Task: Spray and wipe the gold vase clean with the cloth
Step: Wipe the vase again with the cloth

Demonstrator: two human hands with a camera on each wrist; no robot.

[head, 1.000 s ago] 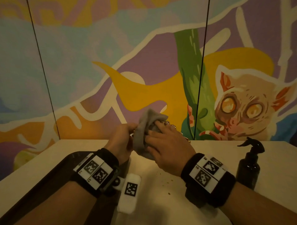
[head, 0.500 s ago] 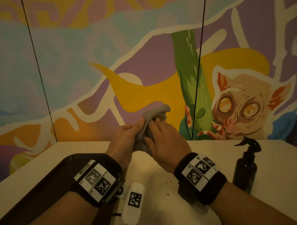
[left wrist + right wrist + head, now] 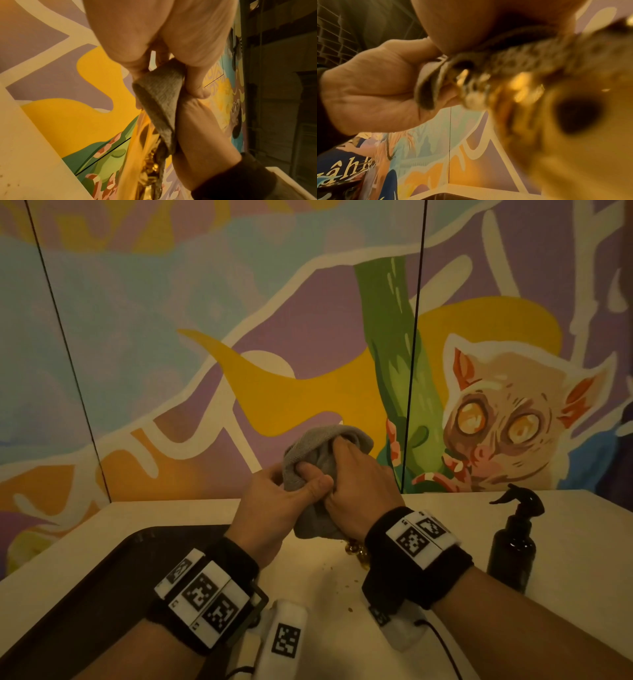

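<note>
A grey cloth (image 3: pixel 322 450) is bunched over the gold vase, held up above the table. Only a knobbly gold piece of the vase (image 3: pixel 356 549) shows, under my right wrist. My left hand (image 3: pixel 294 477) grips the cloth from the left, thumb across its front. My right hand (image 3: pixel 356 474) curls over the cloth from the right. In the left wrist view my fingers pinch a cloth fold (image 3: pixel 159 94), with the gold vase (image 3: pixel 149 166) below it. The right wrist view shows the blurred gold vase (image 3: pixel 530 88) close up under the cloth (image 3: pixel 513 58), with my left hand (image 3: pixel 373 88) holding the cloth's edge.
A dark spray bottle (image 3: pixel 513 546) stands on the pale table (image 3: pixel 575 542) to the right of my right wrist. A dark tray (image 3: pixel 102 587) lies on the left. Small crumbs dot the table between my wrists. A painted wall rises right behind the table.
The cloth has moved up over the top of the vase. My left thumb has come onto the cloth's front. Gold beads earlier showed past my right fingers; gold now shows beneath my right wrist.
</note>
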